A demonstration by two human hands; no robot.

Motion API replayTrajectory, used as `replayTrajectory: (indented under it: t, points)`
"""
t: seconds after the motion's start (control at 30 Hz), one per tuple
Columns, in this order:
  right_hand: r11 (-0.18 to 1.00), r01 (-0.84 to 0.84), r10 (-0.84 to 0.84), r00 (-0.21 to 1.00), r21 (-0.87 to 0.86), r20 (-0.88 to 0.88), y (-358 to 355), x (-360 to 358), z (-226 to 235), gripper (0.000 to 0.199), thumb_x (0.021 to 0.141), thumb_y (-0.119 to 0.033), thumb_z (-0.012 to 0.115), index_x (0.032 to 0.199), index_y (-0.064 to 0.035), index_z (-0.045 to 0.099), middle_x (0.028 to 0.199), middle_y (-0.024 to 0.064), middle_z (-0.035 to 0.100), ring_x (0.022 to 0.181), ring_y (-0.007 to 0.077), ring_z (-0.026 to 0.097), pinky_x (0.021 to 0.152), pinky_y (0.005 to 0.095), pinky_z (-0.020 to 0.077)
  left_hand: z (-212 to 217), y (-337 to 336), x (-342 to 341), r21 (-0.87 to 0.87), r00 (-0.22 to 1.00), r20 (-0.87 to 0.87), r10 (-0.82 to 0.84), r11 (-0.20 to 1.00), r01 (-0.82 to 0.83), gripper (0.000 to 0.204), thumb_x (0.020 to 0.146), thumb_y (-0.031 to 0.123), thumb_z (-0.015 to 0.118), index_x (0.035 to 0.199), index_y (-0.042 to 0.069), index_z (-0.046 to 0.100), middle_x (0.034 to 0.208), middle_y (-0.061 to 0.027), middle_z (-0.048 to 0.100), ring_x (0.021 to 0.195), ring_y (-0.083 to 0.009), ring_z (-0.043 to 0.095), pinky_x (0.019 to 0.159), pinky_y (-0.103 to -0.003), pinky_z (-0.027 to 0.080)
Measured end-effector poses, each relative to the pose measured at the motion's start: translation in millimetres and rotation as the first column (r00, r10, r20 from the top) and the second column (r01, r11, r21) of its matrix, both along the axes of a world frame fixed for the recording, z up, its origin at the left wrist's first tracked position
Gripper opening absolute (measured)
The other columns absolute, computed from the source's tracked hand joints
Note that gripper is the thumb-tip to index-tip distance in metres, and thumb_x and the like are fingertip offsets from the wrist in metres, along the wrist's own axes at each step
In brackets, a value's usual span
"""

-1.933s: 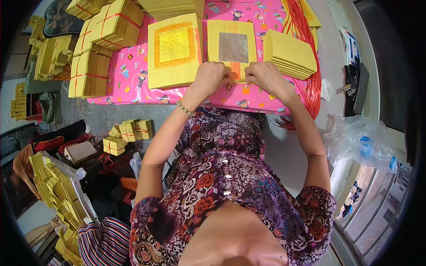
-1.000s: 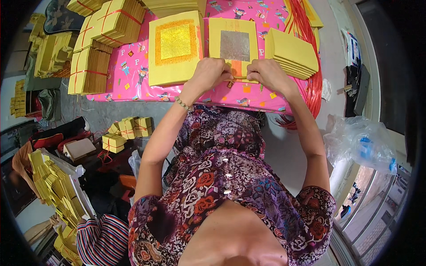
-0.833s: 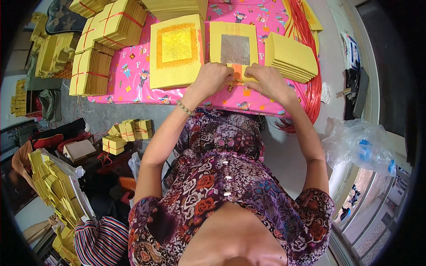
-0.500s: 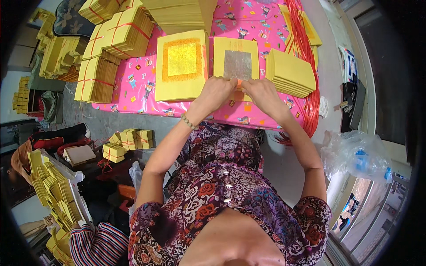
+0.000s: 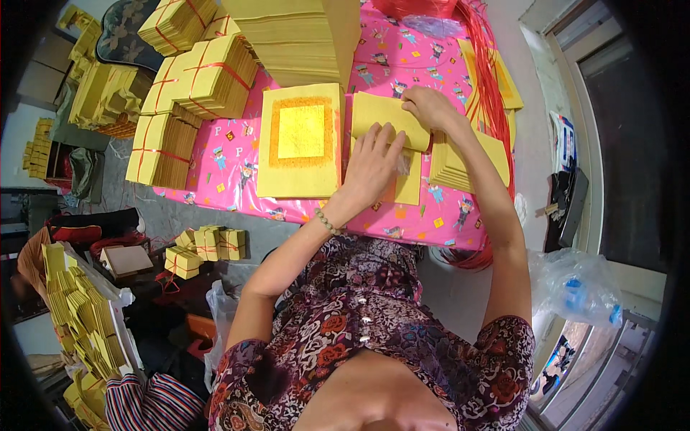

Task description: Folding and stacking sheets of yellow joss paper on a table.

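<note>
A yellow paper sheet with a silver patch lies before me on the pink-patterned table cover, its far part [image 5: 388, 118] curled over toward me. My left hand [image 5: 372, 165] rests on the curled part with fingers stretched out, hiding most of the silver. At the far right corner of the fold, my right hand [image 5: 435, 111] grips the paper between thumb and fingers. Left of the sheet is a stack of yellow paper [image 5: 300, 183] whose top sheet has a gold square with an orange border. Beside my right forearm lies a fanned pile of folded yellow papers [image 5: 496, 154].
Tied yellow paper bundles [image 5: 164, 154] line the table's left side, and a tall yellow stack [image 5: 287, 47] stands at the back. Red plastic strands [image 5: 489, 65] hang over the right edge. At lower left, another person's striped sleeve [image 5: 154, 406] is beside more folded yellow papers [image 5: 86, 309].
The sheet's far part has been folded toward me over the silver patch. My right hand has moved away and to the right; my left hand has flattened from a pinch. The view has shifted slightly.
</note>
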State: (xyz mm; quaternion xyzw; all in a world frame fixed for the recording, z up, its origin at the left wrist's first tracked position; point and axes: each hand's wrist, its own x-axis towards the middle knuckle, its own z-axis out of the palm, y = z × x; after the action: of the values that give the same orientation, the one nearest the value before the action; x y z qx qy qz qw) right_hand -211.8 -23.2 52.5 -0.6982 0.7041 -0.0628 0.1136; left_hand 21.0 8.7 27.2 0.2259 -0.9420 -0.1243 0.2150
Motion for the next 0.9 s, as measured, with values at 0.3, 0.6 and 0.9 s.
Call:
replayTrajectory:
  t: [0.3, 0.6, 0.9]
  points:
    - [0.995, -0.039, 0.045, 0.997, 0.09, -0.062, -29.3, -8.5, -25.3, 0.026, 0.093, -0.026, 0.06, 0.107, -0.0048, 0.065, 0.109, 0.015, 0.066, 0.106, 0.034, 0.062, 0.088, 0.0471, 0.0509, -28.1, -8.4, -20.4, -0.105, 0.98, 0.17, 0.105, 0.991, -0.088, 0.095, 0.072, 0.033, 0.081, 0.151, 0.014, 0.031, 0.148, -0.0226, 0.035, 0.136, -0.0415, 0.034, 0.11, -0.054, 0.031]
    - [0.997, -0.066, 0.062, 0.994, 0.031, 0.091, -42.1, -9.8, -32.6, 0.026, 0.091, -0.022, 0.062, 0.109, -0.0033, 0.063, 0.108, 0.0161, 0.065, 0.104, 0.0344, 0.062, 0.088, 0.0459, 0.05, -28.8, -10.9, -25.4, -0.063, 0.966, 0.232, 0.113, 0.993, -0.101, 0.097, 0.073, 0.04, 0.081, 0.151, 0.013, 0.031, 0.148, -0.0219, 0.036, 0.136, -0.0415, 0.035, 0.109, -0.055, 0.031]
    - [0.982, -0.127, 0.1, 0.977, 0.138, 0.187, -54.7, -7.9, -38.7, 0.03, 0.087, -0.02, 0.065, 0.111, -0.0022, 0.065, 0.104, 0.0176, 0.068, 0.097, 0.0338, 0.065, 0.085, 0.0425, 0.0516, -29.4, -10.9, -23.2, -0.035, 0.968, 0.227, 0.104, 0.995, -0.099, 0.094, 0.075, 0.042, 0.079, 0.151, 0.013, 0.032, 0.147, -0.0219, 0.037, 0.135, -0.0413, 0.035, 0.109, -0.055, 0.032]
